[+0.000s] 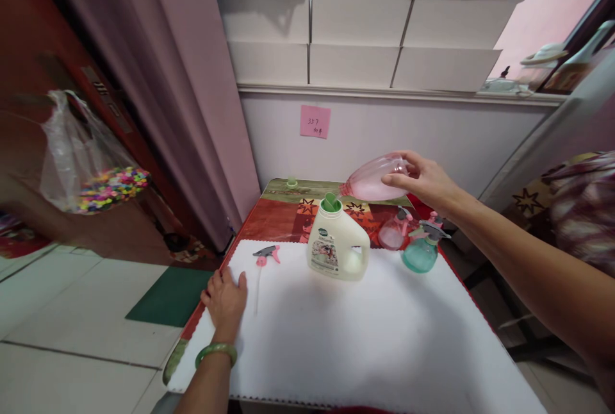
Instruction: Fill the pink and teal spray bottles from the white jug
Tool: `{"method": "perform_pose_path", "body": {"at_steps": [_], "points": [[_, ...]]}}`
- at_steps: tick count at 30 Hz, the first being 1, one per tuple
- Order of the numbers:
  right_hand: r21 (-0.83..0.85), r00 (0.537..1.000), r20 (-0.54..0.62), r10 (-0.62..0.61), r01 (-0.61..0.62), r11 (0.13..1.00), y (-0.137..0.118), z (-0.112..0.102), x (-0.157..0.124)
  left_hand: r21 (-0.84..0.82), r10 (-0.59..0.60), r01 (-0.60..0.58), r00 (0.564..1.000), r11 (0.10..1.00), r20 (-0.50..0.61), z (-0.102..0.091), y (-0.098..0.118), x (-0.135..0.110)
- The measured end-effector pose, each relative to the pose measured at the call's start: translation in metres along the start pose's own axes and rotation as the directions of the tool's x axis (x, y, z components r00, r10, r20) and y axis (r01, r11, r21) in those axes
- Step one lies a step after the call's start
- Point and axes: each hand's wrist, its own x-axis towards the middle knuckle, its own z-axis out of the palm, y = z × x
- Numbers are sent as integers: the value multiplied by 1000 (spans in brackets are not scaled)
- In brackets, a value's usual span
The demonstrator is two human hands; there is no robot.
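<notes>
My right hand [420, 177] grips the base of a clear pink bottle [375, 178], which is tipped on its side with the neck pointing left and slightly down. Its mouth is at the green spout [330, 201] of a cream detergent jug [336, 241] standing upright on the white mat. Whether liquid is flowing, I cannot make out. On the mat's left edge my left hand [225, 297] lies flat with fingers extended, a green bangle [216, 354] on its wrist. Just right of it lies a pink and grey spray head [266, 254] with its thin tube.
Two spray bottles, one pink [393, 231] and one green [421, 254], stand right of the jug. A small green cap [291, 182] sits at the table's far edge. White boxes [358, 20] line the back; a plastic bag [91, 164] hangs at left.
</notes>
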Motion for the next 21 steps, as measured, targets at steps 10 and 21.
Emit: {"method": "perform_pose_path", "body": {"at_steps": [10,21], "points": [[-50,1000,20,-4,5,999,-8,3,5,-6,-3,3,1000,1000,0,1,0,0],[-163,994,97,-54,69,984,-25,5,16,-7,-1,1,1000,1000,-12,6,-3,2]]}}
